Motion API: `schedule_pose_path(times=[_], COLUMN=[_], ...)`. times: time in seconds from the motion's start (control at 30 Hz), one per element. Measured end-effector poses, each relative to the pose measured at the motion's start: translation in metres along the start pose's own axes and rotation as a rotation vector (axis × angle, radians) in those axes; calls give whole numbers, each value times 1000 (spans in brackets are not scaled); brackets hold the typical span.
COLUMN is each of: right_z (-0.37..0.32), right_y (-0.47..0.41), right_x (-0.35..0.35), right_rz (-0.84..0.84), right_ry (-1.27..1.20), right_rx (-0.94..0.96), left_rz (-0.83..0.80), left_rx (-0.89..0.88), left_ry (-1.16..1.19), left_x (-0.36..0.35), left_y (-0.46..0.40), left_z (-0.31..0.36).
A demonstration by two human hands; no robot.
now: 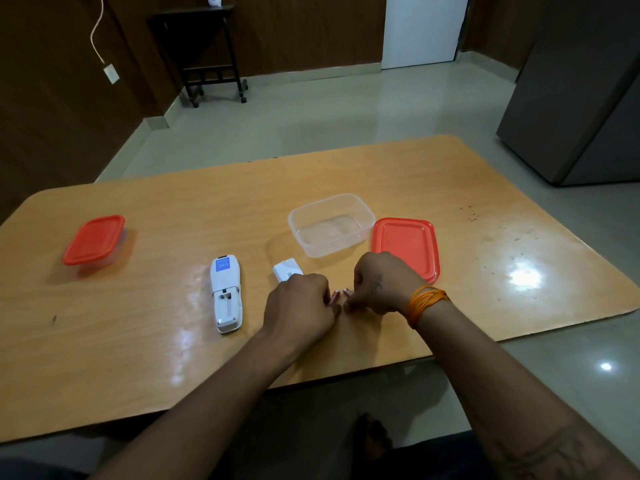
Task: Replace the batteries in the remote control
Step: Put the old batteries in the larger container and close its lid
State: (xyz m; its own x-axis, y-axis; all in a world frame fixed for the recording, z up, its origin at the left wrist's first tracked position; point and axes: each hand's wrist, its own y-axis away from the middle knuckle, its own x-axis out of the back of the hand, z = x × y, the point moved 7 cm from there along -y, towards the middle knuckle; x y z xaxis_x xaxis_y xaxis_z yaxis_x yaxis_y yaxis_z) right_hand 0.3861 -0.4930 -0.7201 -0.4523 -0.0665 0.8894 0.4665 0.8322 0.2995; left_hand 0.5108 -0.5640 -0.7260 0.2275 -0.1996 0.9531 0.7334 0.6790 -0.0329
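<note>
At centre frame, your left hand (299, 303) and right hand (379, 284) each pinch a battery (334, 296) with curled fingers, just above the table (138, 358). The remote control (225, 294) lies face-down left of them, compartment open.

Dark wood-panelled walls (284, 32) close the far side of the room, meeting a glossy pale grey-green tiled floor (311, 112) with a light skirting. A white door (420, 29) stands ahead and to the right of the grip. A dark wheeled stand (204, 50) sits far ahead to the left, a white cable (97, 29) hanging to a wall socket (111, 73) beside it. What looks like a grey refrigerator (581, 98) stands far right. Overhead light glares off the wooden tabletop (524, 277).
</note>
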Motion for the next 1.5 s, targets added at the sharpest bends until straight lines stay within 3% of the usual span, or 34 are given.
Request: schedule_pose_path(times=[0.2,0.43,0.53,0.87,1.07,1.2,1.37,1.5], right_z=[2,11,6,-7,-10,-4,5,44], right_y=[-6,-16,-32,-88,-90,-87,-55,-24], right_x=[0,60,74,56,59,60,81,91], right_rz=[59,518,636,475,468,472,787,856], right_ry=[2,-178,-280,59,113,60,-18,-119], right_rx=[-21,-35,-82,-271,-279,-267,-135,-219], left_rz=[-14,252,276,5,-28,32,267,296], left_rx=[-8,27,33,1,-63,-42,-7,-41], left_ry=[52,138,148,-232,-298,-182,149,490], left_x=[0,50,62,30,25,38,60,51], left_y=[-2,-34,-69,-149,-156,-150,-123,-84], left_z=[5,-8,-9,2,4,3,8,31])
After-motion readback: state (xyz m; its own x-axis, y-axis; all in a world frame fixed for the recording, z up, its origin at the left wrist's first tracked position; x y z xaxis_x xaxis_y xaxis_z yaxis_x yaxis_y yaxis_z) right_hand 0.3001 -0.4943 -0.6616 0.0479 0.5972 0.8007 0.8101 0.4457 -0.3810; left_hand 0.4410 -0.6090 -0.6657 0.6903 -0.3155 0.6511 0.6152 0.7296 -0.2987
